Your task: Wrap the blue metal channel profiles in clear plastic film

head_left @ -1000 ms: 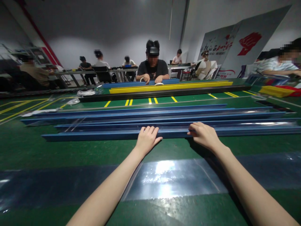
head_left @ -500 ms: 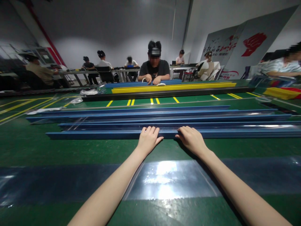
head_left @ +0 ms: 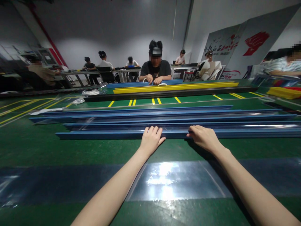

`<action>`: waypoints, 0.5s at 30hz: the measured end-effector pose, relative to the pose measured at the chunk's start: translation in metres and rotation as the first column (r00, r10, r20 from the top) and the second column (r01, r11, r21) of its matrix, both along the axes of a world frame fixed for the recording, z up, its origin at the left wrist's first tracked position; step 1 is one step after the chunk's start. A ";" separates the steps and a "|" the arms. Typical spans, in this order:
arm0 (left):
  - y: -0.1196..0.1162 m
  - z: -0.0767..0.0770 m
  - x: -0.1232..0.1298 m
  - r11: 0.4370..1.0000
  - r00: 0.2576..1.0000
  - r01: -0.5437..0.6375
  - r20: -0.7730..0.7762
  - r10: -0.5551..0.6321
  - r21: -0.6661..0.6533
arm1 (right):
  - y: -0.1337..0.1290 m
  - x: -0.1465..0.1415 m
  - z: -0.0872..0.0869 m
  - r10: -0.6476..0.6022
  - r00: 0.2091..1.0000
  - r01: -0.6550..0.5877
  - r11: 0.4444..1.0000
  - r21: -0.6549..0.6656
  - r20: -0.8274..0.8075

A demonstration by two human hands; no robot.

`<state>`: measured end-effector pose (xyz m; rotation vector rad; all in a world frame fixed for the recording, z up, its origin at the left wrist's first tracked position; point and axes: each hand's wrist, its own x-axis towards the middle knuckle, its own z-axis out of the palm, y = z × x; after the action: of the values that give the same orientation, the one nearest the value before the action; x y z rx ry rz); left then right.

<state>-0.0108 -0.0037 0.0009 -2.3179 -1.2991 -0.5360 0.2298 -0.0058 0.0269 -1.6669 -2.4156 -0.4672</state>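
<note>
The nearest long blue rail (head_left: pixel 94 135) lies across the green table, with clear film along its trough. My left hand (head_left: pixel 152 138) rests over this rail left of its middle, fingers across the top and slightly spread, thumb out to the right. Farther right, my right hand (head_left: pixel 204 136) is closed round the same rail's edge, its fingers curled and partly hidden. A gap of bare rail shows between the two hands. Closer to me, a wide strip of clear film (head_left: pixel 174 180) lies flat beneath my forearms.
More blue rails (head_left: pixel 150 118) lie just behind. Beyond them are a black rail (head_left: pixel 169 93), a yellow rail (head_left: pixel 199 85) and a person (head_left: pixel 155 69) with both hands at another blue rail. Crumpled clear plastic (head_left: pixel 90 92) sits back left; a yellow tray (head_left: pixel 282 92) is at right.
My right hand has moved right along the rail, widening the gap between my hands, and its fingers look more curled. The rail's left end now appears farther right.
</note>
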 end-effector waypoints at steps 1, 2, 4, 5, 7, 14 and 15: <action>0.000 0.000 0.000 1.000 1.000 -0.004 0.007 0.004 0.002 | 0.000 0.004 0.000 -0.001 1.000 0.001 1.000 0.003 -0.008; 0.000 0.000 0.000 1.000 1.000 -0.008 0.015 0.008 0.003 | 0.000 0.008 -0.001 -0.001 1.000 0.001 1.000 0.007 -0.020; 0.000 -0.001 0.001 1.000 0.999 -0.015 0.037 0.015 0.004 | 0.001 0.014 -0.001 0.002 0.999 -0.001 1.000 0.012 -0.053; 0.000 -0.001 0.001 1.000 0.999 -0.018 0.048 0.017 0.002 | 0.001 0.016 -0.001 0.003 0.997 -0.002 1.000 0.011 -0.074; 0.000 -0.001 0.001 1.000 0.998 -0.023 0.061 0.023 -0.004 | 0.001 0.018 -0.002 0.009 0.993 -0.009 1.000 0.001 -0.115; 0.000 -0.001 0.000 0.999 0.998 -0.029 0.054 0.030 -0.018 | -0.001 0.014 0.000 0.027 0.979 -0.034 0.999 -0.030 -0.200; 0.000 -0.001 0.000 0.999 0.998 -0.025 0.060 0.026 -0.021 | -0.001 0.011 0.000 0.036 0.977 -0.045 0.998 -0.039 -0.211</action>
<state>-0.0110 -0.0034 -0.0005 -2.3145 -1.3654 -0.5911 0.2412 -0.0070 0.0268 -1.5913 -2.3158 -0.2215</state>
